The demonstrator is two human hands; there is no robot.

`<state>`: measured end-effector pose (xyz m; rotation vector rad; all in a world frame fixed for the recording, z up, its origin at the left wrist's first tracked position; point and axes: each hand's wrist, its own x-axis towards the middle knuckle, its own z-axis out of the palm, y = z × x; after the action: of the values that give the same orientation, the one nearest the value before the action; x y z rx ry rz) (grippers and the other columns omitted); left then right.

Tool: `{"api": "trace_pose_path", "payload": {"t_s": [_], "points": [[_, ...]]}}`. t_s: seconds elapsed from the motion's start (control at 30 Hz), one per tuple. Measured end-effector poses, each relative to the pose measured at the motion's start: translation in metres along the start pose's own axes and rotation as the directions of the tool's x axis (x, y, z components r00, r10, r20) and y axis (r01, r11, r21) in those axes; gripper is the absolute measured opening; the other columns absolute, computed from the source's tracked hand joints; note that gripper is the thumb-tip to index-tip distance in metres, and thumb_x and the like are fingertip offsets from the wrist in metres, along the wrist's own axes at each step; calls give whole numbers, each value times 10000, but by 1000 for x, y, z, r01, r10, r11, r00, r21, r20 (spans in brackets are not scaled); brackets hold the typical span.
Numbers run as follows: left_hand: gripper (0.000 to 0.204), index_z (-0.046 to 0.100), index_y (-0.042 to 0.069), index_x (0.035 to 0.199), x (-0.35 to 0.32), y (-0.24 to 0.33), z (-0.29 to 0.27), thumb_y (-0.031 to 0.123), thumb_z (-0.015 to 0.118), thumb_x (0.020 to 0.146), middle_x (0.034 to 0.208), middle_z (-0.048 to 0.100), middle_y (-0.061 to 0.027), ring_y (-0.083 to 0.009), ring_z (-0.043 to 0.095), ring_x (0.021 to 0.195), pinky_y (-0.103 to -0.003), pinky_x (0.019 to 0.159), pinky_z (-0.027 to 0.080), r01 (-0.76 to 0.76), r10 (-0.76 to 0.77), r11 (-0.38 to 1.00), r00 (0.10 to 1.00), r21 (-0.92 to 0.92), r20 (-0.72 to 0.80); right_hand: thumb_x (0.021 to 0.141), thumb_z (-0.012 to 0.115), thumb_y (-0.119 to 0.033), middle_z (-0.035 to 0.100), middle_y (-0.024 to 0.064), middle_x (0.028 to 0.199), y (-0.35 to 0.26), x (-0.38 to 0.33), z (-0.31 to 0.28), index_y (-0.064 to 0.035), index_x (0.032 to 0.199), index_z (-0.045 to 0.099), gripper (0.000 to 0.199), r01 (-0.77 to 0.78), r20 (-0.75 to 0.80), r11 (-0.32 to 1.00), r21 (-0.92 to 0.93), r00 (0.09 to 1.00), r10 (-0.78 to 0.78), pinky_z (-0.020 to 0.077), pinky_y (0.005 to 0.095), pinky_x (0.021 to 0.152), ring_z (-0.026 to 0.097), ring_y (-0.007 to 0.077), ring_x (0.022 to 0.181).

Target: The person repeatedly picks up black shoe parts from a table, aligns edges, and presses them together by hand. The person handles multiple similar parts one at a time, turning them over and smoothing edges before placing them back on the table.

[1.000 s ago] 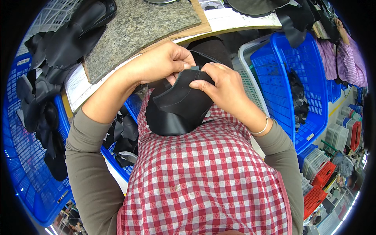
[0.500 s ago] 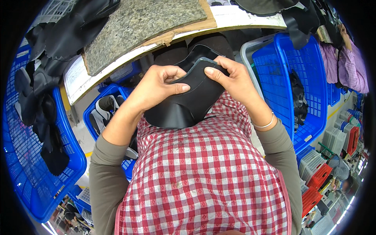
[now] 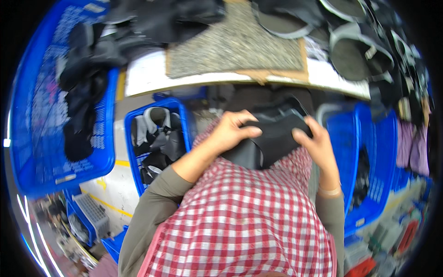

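Note:
Both hands grip one black shoe upper piece, a curved piece of black material held against my chest above a red and white checked apron. My left hand clasps its left side with the fingers curled over the top edge. My right hand holds its right side, thumb pressed on the face. A bracelet sits on my right wrist. The lower part of the piece is hidden behind the apron.
A workbench edge with a grey speckled mat lies ahead, black pieces piled on it. Blue baskets stand around: one at far left, one below the bench holding grey and black parts, others at right.
The view has swung left and blurred. My hands have kept hold of the black piece, which sits more to the right of the picture, with my left elbow lower.

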<state>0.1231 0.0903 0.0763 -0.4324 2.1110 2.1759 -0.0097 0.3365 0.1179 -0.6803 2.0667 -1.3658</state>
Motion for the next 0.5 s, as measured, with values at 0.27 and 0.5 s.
{"api": "trace_pose_path", "payload": {"t_s": [0.27,0.5], "points": [[329,775,32,1075,18,148,-49,-8,821,752,1035,748,-94,-274,665,1062,-389,988,482,-557,930,242,367,795,-26,850,810,-63,742,165,909,-111,19,-33,23,1096,730,273,477,-90,670,-568,774,-627,554,350,683,738,312,777],[1043,357,119,1610,75,89,-13,162,892,716,1646,274,-277,-490,339,1484,-513,1236,324,-347,784,408,607,845,-129,1049,634,-172,711,155,1141,-58,116,49,45,1232,649,284,388,-138,895,221,921,-365,503,331,958,628,182,1083]]}}
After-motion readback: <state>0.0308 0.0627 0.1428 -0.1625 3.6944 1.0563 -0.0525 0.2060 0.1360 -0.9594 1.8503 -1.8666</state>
